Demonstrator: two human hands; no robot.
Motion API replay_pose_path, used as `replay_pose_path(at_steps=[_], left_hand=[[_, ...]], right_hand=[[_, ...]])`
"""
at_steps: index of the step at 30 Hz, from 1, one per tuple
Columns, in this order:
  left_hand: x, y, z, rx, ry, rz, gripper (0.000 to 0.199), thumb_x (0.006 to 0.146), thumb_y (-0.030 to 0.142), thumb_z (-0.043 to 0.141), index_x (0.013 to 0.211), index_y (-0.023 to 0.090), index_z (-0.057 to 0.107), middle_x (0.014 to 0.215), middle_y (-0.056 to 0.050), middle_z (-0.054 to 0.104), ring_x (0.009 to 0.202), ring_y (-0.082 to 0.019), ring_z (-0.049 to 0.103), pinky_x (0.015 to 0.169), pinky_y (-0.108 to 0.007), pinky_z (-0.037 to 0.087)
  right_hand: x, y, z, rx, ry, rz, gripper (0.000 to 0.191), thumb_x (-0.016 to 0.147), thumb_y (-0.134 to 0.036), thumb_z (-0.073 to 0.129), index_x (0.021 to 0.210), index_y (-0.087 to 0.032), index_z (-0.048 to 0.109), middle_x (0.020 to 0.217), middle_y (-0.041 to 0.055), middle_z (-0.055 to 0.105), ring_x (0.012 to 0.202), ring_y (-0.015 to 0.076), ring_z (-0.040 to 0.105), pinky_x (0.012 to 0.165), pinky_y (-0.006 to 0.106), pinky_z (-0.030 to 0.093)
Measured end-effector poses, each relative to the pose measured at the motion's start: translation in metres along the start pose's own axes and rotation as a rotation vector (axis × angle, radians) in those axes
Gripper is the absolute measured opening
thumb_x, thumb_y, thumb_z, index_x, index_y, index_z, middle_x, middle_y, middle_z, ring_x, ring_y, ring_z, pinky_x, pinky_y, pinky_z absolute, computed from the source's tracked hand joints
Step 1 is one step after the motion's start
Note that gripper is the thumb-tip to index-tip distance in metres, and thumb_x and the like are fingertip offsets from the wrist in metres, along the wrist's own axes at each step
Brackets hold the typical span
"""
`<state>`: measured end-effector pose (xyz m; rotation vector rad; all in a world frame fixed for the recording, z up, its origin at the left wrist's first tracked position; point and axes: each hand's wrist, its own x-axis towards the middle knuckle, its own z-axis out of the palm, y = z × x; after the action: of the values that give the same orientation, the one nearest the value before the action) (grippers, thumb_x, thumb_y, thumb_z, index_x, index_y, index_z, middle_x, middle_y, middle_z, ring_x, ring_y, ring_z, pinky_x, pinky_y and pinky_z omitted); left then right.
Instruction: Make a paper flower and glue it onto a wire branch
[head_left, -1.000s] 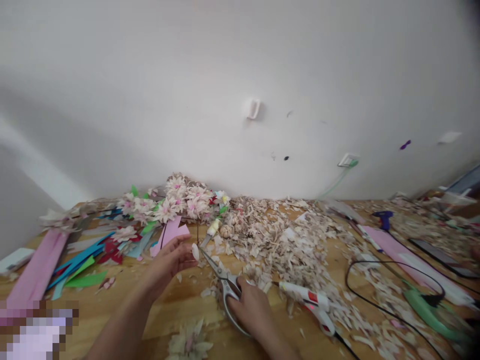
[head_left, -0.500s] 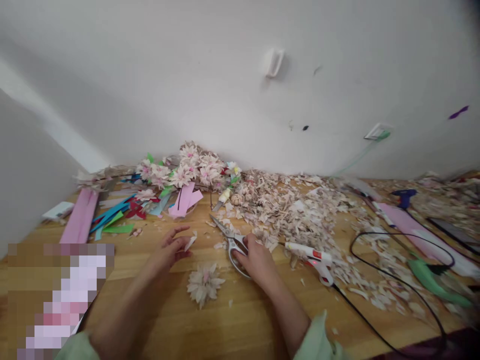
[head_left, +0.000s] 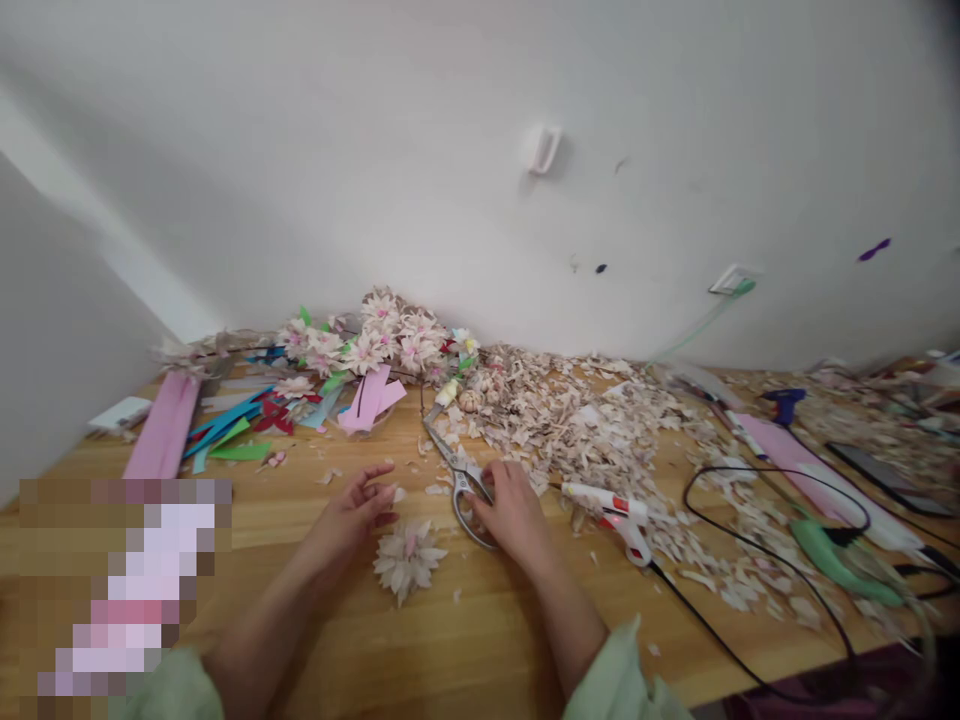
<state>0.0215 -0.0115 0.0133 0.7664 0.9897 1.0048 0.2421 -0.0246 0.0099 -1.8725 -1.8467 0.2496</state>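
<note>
My left hand (head_left: 360, 515) pinches a small pale petal (head_left: 399, 494) between thumb and fingertips, the other fingers curled loosely. Just below it, a pale flower with a pinkish centre (head_left: 410, 560) lies face up on the table. My right hand (head_left: 511, 508) has its fingers around the handles of a pair of scissors (head_left: 463, 480), which is low over or on the tabletop. The blades point away to the upper left, toward the heap of petals. Whether the blades are fully closed is hard to tell.
A white glue gun (head_left: 611, 507) lies right of my right hand, its black cord trailing forward. Behind spreads a heap of pale petals (head_left: 592, 430). Finished flowers (head_left: 390, 330), pink paper (head_left: 371, 397) and coloured strips (head_left: 232, 425) are at the back left. A blue glue gun (head_left: 785, 404) lies far right.
My left hand has moved slightly right and down with the petal, closer to the flower. My right hand and the scissors have barely shifted. The camera view has turned slightly.
</note>
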Motion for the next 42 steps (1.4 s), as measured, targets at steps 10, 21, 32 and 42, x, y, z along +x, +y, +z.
replay_pose_path(at_steps=[10,21,32,42], left_hand=[[-0.008,0.003,0.004,-0.145,-0.296,-0.110,0.043,0.065,0.028,0.074,0.104,0.021,0.057,0.085,-0.003,0.069,0.064,-0.012,0.062,0.059,-0.024,0.046],[-0.006,0.008,0.000,-0.127,-0.166,-0.088,0.047,0.061,0.030,0.077,0.102,0.019,0.058,0.054,0.008,0.049,0.046,-0.003,0.039,0.038,-0.013,0.023],[0.004,-0.006,-0.002,0.142,-0.356,0.079,0.070,0.052,0.026,0.081,0.113,0.020,0.048,0.050,0.008,0.057,0.046,-0.013,0.058,0.051,-0.024,0.040],[-0.004,0.008,0.003,0.089,-0.284,-0.023,0.058,0.059,0.031,0.078,0.111,0.020,0.053,0.053,0.006,0.060,0.037,-0.005,0.047,0.037,-0.017,0.021]], right_hand=[[-0.010,-0.057,0.030,1.535,-0.468,0.127,0.038,0.064,-0.037,0.074,0.094,-0.024,0.054,0.080,-0.0014,0.057,0.068,0.0154,0.057,0.056,0.028,0.046],[-0.002,-0.047,0.028,0.979,-0.105,-0.010,0.021,0.066,-0.024,0.069,0.083,-0.023,0.058,0.086,0.0026,0.059,0.084,0.0199,0.053,0.074,0.034,0.043],[-0.012,-0.064,0.017,1.300,-0.411,0.047,0.035,0.068,-0.047,0.068,0.088,-0.024,0.052,0.069,-0.0040,0.051,0.065,0.0137,0.050,0.062,0.027,0.040],[-0.010,-0.057,0.021,1.330,-0.231,0.098,0.026,0.065,-0.036,0.071,0.080,-0.024,0.054,0.072,-0.0028,0.053,0.071,0.0153,0.051,0.069,0.028,0.040]])
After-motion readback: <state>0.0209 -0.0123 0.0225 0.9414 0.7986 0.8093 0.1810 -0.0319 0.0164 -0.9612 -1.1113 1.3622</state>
